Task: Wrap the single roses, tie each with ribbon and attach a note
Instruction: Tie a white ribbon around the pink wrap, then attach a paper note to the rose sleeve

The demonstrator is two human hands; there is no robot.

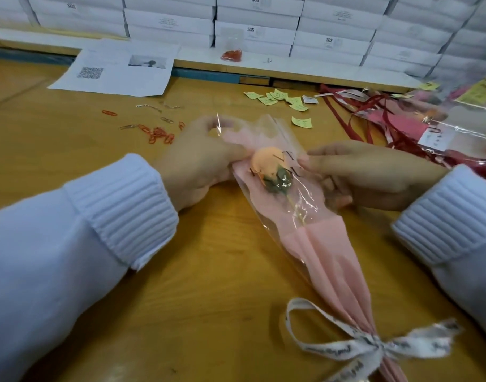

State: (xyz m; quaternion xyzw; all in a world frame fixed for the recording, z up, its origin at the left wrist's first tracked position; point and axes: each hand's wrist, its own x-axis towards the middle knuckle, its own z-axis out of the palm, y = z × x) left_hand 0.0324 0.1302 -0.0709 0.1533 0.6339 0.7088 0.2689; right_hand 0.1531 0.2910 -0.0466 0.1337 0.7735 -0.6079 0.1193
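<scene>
While I am watching from my far station through the head camera, the rose (266,162) is lying slantwise on the table (208,271), inside its wrap (327,252) of pink paper and clear film. Its long axis is running from the flower head, far from the person and a little to the left, down to the stem end, near the person and to the right, where the ribbon (374,346) is already tied in a bow.

The left hand (200,161) is sitting at the left side of the open mouth of the wrap, and its grip is pinching the edge of the clear film between thumb and finger. The right hand (368,175) is lying against the right side, just beside the flower head. Its grip is nipping the edge of the wrap with the fingertips (the lower fingers are seeming to go under the film, but the blur is not letting me be sure). So both hands are holding the flower end, and the bow end is lying free.

I am judging that the note is the step left. The notes (277,99) are lying beyond the mouth of the wrap, toward the right, so the right hand is the nearer one. The paper clips (159,135) are lying just beyond the left hand.
</scene>
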